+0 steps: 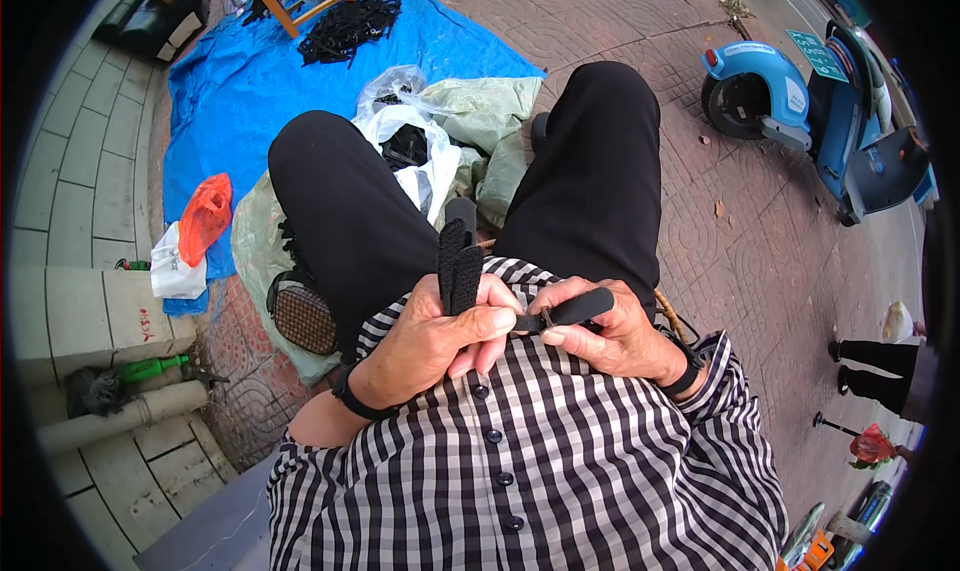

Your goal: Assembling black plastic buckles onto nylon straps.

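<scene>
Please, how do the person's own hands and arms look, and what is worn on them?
The left hand and right hand are ungloved, each with a black wristband. The sleeves are black-and-white checked; the left one ends farther from its wristband.

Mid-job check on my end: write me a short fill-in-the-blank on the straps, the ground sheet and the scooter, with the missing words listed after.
1. The straps gripped by the left hand and right hand are ____ in colour.
2. The large sheet under the pile of black pieces is ____ in colour.
3. The scooter stands on the person's ____ side.

Missing words: black; blue; right
</scene>
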The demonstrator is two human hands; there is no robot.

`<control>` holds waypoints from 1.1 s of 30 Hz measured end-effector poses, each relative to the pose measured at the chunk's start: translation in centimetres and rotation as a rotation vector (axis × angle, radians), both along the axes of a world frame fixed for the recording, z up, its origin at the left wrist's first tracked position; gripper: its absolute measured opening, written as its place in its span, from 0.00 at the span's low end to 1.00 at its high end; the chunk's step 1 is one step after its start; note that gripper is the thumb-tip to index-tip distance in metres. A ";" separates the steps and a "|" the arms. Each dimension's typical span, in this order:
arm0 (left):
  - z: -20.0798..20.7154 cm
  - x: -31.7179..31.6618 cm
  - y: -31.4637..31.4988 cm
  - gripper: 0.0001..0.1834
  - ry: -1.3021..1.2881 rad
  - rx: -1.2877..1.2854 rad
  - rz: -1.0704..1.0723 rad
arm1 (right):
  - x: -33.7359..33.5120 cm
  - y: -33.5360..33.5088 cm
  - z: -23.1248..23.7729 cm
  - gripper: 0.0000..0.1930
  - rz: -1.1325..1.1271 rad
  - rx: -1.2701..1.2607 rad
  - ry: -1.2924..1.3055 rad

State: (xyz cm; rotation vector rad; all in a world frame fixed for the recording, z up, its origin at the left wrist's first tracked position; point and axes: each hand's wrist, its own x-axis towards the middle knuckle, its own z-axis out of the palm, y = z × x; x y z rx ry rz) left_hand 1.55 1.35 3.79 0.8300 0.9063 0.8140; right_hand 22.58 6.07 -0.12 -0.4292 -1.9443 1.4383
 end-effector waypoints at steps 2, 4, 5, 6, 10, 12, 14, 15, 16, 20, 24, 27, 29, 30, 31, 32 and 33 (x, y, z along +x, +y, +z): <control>0.1 0.0 0.1 0.09 0.004 0.005 -0.009 | -0.2 -0.3 -0.3 0.06 -0.023 0.013 0.031; 0.3 0.0 0.3 0.09 0.009 0.010 -0.018 | -0.4 -0.4 -0.4 0.08 -0.046 0.025 0.062; 0.4 0.0 0.5 0.09 0.038 0.008 -0.042 | -0.5 -0.4 -0.4 0.09 -0.066 0.135 0.028; 0.5 0.0 0.6 0.08 0.066 0.005 -0.062 | -0.5 -0.4 -0.3 0.09 -0.082 0.245 -0.006; 0.4 0.9 0.7 0.08 0.150 0.118 -0.054 | -0.4 -0.4 0.5 0.12 -0.110 0.413 -0.198; 0.1 1.5 0.4 0.09 0.353 0.199 -0.029 | -0.4 -0.3 0.7 0.13 -0.116 0.454 -0.197; 0.5 1.7 0.7 0.11 0.445 0.229 -0.041 | -0.5 -0.5 1.1 0.14 -0.138 0.559 -0.235; 0.5 1.6 0.8 0.11 0.500 0.259 -0.055 | -0.5 -0.4 1.5 0.14 -0.126 0.587 -0.252; 0.6 1.6 0.9 0.11 0.555 0.290 -0.068 | -0.5 -0.4 1.7 0.14 -0.128 0.588 -0.251; 1.1 1.3 1.2 0.14 0.396 0.221 -0.152 | -0.7 -0.6 2.1 0.19 -0.198 0.621 -0.247; 0.3 1.4 0.6 0.17 0.319 0.276 -0.091 | -0.3 -0.8 2.6 0.12 -0.178 0.655 -0.309; 0.6 1.0 0.5 0.19 0.252 0.255 -0.140 | 0.3 -0.9 3.1 0.10 -0.142 0.543 -0.290; 1.1 1.3 0.4 0.18 0.210 0.240 -0.144 | 0.7 -0.9 2.8 0.08 -0.062 0.365 -0.143; 1.4 1.5 0.4 0.18 0.169 0.228 -0.151 | 0.7 -0.9 2.5 0.08 -0.066 0.366 -0.142; 1.5 1.7 0.4 0.18 0.123 0.207 -0.139 | 0.7 -0.9 2.1 0.08 -0.051 0.308 -0.037; 1.5 1.8 0.3 0.18 0.124 0.209 -0.143 | 0.7 -0.9 1.8 0.08 -0.035 0.250 0.069; 1.4 1.9 0.2 0.18 0.083 0.190 -0.125 | 0.8 -1.0 1.6 0.07 -0.012 0.203 0.098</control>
